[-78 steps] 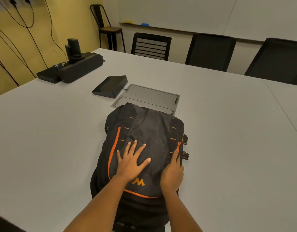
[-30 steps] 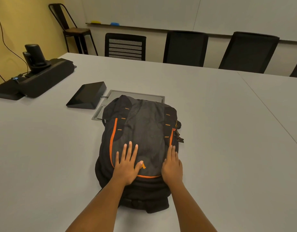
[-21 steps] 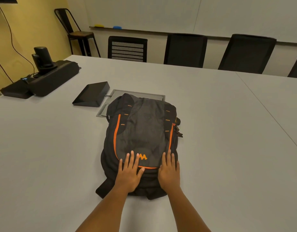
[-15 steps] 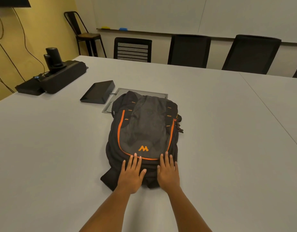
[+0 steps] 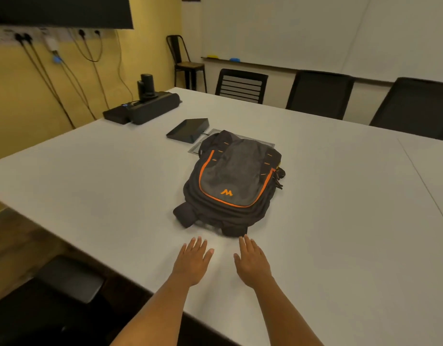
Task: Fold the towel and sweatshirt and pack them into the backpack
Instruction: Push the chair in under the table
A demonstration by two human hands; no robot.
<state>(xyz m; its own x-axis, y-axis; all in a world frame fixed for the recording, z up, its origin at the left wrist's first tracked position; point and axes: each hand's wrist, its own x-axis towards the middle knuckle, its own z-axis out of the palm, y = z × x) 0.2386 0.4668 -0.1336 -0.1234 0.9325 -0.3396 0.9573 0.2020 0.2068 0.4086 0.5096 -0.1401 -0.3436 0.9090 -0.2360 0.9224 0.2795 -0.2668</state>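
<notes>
1 backpack (image 5: 234, 181), flat at frame centre on 1 table (image 5: 90, 186). Just below, 2 hands: left hand (image 5: 193, 263) and right hand (image 5: 253, 265), palms down, fingers spread, holding nothing. 3 black chairs (image 5: 319, 93), upper right.

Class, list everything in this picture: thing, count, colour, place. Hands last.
backpack: one, black and grey with orange trim, lying mid-table
table: one, pale grey, fills the view
flat box: one, black, beyond the backpack, leftward
panel: one, grey, set in the table under the backpack's far end
device bar: one, black, table's far-left corner
office chairs: three, black, far side
tall chair: one, black metal, room corner
whiteboard: one, white, far wall
cables: several, dark, yellow wall
left hand: one, open, over the table before the backpack
right hand: one, open, beside it
</notes>
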